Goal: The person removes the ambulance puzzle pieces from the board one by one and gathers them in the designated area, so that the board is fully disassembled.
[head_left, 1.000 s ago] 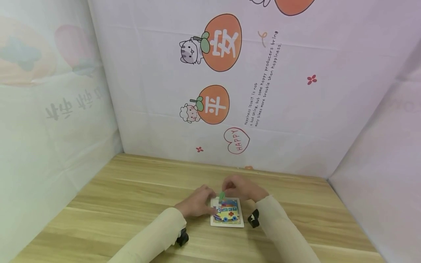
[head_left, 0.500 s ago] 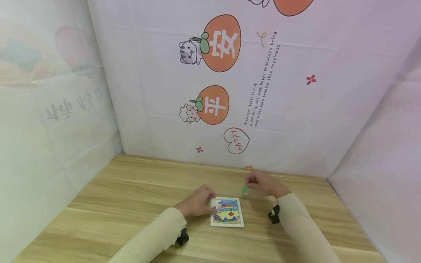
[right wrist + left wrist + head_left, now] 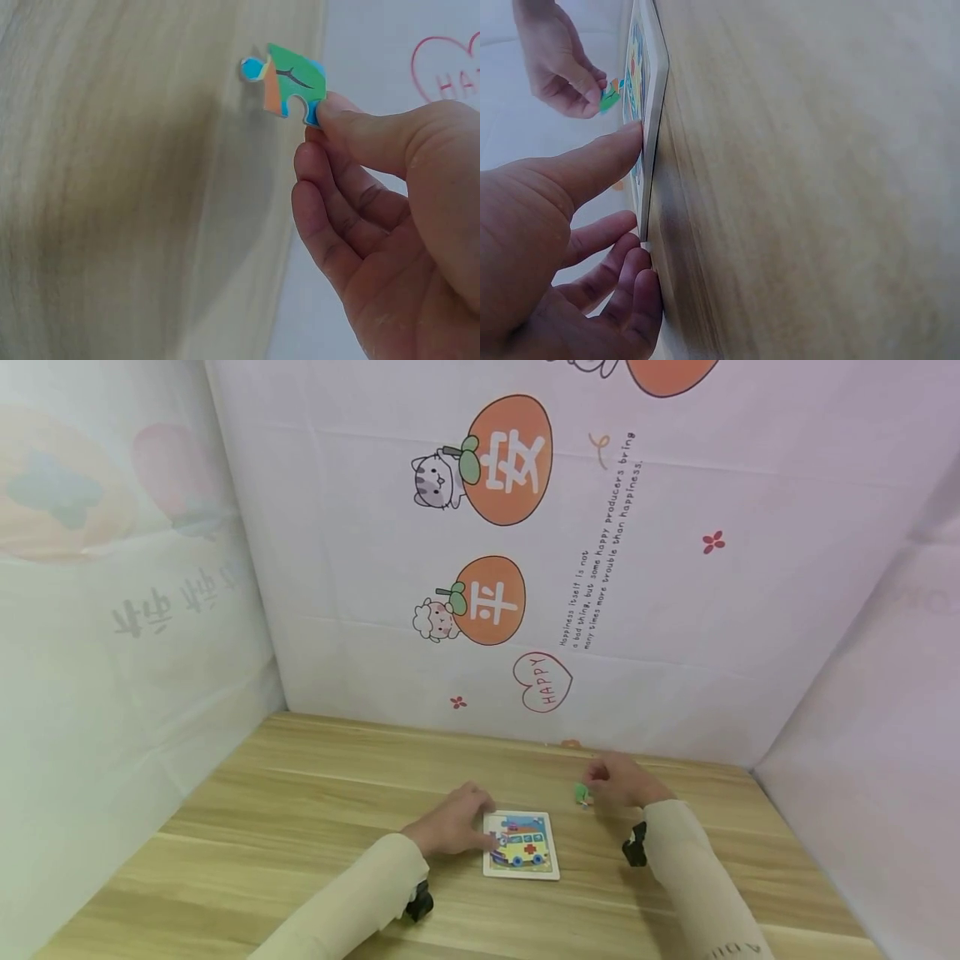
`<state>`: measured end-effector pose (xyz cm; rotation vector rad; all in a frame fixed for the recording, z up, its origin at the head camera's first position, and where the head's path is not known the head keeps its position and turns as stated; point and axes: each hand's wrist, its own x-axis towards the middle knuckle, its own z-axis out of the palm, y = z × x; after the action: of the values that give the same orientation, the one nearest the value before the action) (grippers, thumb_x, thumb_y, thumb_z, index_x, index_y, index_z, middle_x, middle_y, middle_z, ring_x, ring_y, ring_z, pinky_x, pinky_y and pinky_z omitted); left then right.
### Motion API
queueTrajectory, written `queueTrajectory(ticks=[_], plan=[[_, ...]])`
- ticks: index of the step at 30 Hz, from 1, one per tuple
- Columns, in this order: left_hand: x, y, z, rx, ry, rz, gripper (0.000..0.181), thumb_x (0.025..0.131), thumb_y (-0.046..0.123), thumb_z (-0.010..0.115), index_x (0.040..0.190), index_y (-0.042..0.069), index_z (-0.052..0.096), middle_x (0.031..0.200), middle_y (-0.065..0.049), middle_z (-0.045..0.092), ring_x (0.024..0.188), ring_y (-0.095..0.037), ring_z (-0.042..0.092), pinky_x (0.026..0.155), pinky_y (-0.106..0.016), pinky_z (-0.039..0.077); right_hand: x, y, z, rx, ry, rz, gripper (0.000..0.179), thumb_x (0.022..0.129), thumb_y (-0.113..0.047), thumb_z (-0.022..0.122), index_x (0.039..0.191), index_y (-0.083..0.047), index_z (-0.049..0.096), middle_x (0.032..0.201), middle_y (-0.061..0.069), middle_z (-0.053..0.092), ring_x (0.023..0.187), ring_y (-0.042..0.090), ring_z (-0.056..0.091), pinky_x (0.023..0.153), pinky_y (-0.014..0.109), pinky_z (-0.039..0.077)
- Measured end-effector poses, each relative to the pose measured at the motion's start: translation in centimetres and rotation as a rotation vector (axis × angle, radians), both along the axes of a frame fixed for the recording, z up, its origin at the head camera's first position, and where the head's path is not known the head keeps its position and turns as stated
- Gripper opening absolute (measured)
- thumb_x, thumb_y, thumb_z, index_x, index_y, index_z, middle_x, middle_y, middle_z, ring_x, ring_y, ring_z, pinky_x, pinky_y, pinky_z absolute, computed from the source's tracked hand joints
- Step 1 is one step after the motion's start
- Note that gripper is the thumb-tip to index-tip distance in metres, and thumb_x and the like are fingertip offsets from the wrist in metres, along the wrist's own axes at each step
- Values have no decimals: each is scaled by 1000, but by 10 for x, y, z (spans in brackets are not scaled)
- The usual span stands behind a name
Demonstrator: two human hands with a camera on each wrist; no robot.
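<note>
A small square jigsaw puzzle (image 3: 534, 852) with a white frame lies on the table, showing a yellow ambulance with a red cross. Pale bare backing shows at its upper left corner. My left hand (image 3: 452, 821) holds the frame at that side; in the left wrist view its thumb (image 3: 611, 157) presses the near edge and the index finger touches the corner. Off to the right of the puzzle, my right hand (image 3: 621, 781) pinches a jigsaw piece (image 3: 298, 79) between thumb and forefinger. The piece is green with blue and orange parts, a blue knob and a rounded notch.
The wood-grain table (image 3: 337, 793) runs back to a white printed cloth wall (image 3: 360, 610). Cloth walls also close in the left and right sides. Each wrist carries a small black device, one of them under the left sleeve (image 3: 360, 893).
My right hand has moved right, away from the puzzle's top edge, carrying the green jigsaw piece with it. The left hand has stayed at the puzzle's left side.
</note>
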<state>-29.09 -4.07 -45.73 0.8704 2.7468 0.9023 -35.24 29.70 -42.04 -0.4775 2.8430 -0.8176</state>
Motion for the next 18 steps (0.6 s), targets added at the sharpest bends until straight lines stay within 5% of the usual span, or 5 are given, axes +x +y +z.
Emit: queueTrajectory(ticks=[18], plan=[[-4, -1, -2, 1, -8, -1, 57, 90, 33, 84, 135, 3, 64, 131, -9, 58, 121, -23, 57, 112, -44, 50, -8, 4, -17, 89, 35, 0, 13, 99, -3, 62, 92, -6, 72, 87, 1, 69, 82, 15, 56, 76, 33, 49]])
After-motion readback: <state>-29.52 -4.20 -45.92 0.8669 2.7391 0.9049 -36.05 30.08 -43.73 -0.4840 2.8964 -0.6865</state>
